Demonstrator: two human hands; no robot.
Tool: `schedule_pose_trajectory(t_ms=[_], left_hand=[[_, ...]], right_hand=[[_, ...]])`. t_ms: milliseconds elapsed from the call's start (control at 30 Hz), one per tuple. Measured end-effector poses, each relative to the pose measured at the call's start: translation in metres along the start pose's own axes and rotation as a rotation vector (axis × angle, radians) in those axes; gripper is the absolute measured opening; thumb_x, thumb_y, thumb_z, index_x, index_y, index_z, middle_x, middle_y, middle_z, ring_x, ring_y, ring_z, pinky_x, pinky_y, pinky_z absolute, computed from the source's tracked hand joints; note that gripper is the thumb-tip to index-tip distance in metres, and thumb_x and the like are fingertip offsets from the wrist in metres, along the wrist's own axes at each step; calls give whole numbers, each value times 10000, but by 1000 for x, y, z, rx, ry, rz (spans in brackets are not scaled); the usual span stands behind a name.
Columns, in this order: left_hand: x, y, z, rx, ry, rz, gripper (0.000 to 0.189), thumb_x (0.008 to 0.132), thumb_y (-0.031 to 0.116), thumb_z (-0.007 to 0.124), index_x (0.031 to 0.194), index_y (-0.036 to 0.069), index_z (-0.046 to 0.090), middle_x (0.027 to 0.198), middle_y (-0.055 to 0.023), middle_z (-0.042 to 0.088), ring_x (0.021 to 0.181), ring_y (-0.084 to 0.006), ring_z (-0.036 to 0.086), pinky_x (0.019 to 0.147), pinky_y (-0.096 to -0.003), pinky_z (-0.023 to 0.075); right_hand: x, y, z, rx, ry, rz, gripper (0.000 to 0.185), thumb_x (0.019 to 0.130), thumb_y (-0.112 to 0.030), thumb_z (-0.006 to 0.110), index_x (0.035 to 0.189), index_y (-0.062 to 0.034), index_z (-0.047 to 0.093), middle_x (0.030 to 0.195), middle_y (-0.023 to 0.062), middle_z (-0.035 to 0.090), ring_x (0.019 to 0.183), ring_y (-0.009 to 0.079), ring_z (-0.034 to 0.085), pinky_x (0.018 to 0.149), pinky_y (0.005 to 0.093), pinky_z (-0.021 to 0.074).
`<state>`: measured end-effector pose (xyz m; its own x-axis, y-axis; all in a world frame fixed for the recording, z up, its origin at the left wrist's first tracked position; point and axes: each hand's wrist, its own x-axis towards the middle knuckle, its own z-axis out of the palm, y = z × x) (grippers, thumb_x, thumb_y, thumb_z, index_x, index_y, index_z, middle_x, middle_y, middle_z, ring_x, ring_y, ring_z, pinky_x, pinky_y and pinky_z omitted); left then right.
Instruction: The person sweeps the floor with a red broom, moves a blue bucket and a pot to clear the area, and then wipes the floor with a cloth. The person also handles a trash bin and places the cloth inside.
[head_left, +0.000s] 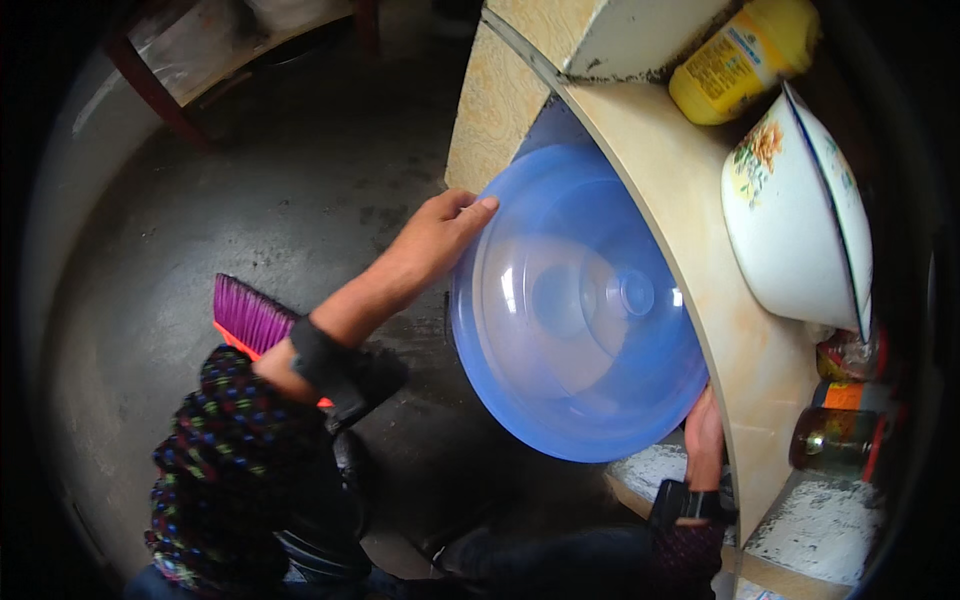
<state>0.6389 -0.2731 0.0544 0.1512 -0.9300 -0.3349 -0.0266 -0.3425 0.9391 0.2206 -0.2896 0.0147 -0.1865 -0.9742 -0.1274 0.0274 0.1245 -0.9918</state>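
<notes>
A large blue plastic basin (555, 300) is held tilted partly under a tiled counter. My left hand (450, 225) grips its rim at the upper left, the thumb lying over the edge. My right hand (703, 424) is at the basin's lower right rim, beneath the counter edge; its fingers are hidden behind the basin. Each wrist has a black strap. Part of the basin's right side is covered by the counter slab.
The tiled counter (720, 300) carries a white enamel basin (787, 217) with flowers, a yellow bottle (739, 64) and glass jars (836, 442). A purple-bristled broom (251, 315) lies behind my left forearm. Red furniture legs (161, 90) stand at the upper left.
</notes>
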Motion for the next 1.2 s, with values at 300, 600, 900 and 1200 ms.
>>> schedule_pose_trajectory(t_ms=[300, 600, 900, 1200], left_hand=[[-83, -18, 11, -258, -352, -565, 997, 751, 715, 405, 1401, 89, -19, 1395, -291, 92, 1239, -530, 173, 960, -622, 237], [-44, -30, 45, -396, -318, -76, 818, 836, 526, 482, 1343, -22, 146, 1278, -270, 337, 1147, -360, 435, 955, -501, 362], [30, -17, 108, -476, -327, 9, 920, 802, 497, 563, 1361, -19, 46, 1355, -286, 137, 1268, -432, 199, 983, -563, 310], [33, -11, 108, -412, -360, 3, 961, 791, 503, 577, 1378, 55, -37, 1378, -298, 32, 1240, -484, 214, 942, -533, 385]], right_hand=[[-65, 26, 16, 323, -506, 774, 332, 849, -180, 564, 1141, -46, 483, 1103, 77, 539, 1008, 223, 513, 868, 373, 434], [-36, 25, 48, 432, -367, 572, 315, 828, -117, 568, 1122, -31, 496, 1072, 79, 561, 990, 217, 525, 883, 397, 436], [4, 57, 49, 732, -243, 247, 541, 734, 89, 460, 1255, -37, 396, 1172, 111, 442, 1064, 219, 438, 1009, 368, 330], [-6, 88, 45, 754, -309, 89, 600, 764, 38, 486, 1329, 17, 286, 1376, 154, 270, 1248, 256, 308, 1048, 369, 272]])
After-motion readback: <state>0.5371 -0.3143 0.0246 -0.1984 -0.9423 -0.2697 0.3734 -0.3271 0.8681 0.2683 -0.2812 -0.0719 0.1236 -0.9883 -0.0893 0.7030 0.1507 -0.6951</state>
